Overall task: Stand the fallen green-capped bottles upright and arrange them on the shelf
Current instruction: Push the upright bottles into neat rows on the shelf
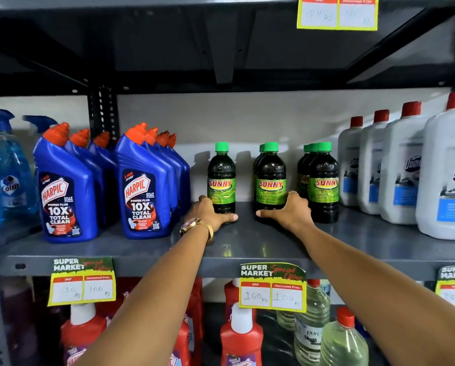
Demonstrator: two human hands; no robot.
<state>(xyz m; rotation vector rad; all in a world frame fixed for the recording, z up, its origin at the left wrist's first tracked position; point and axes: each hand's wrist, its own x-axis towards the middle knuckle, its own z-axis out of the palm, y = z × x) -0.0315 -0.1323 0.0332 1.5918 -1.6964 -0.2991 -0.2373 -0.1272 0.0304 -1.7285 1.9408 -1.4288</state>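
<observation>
Several dark bottles with green caps and green SUNNY labels stand upright on the grey shelf point(247, 244). The left bottle point(221, 178) stands alone, and my left hand point(210, 213) wraps its base. The middle bottle point(270, 180) has another bottle close behind it; my right hand point(291, 212) grips its lower part. A third group point(324, 183) stands at the right, untouched, with two more bottles behind the front one. No green-capped bottle lies on its side in this view.
Blue Harpic bottles point(141, 186) stand left of the green-capped ones, white jugs with red caps point(403, 165) to the right. A price tag point(272, 289) hangs on the shelf edge. Red and clear bottles fill the shelf below. The upper shelf hangs low overhead.
</observation>
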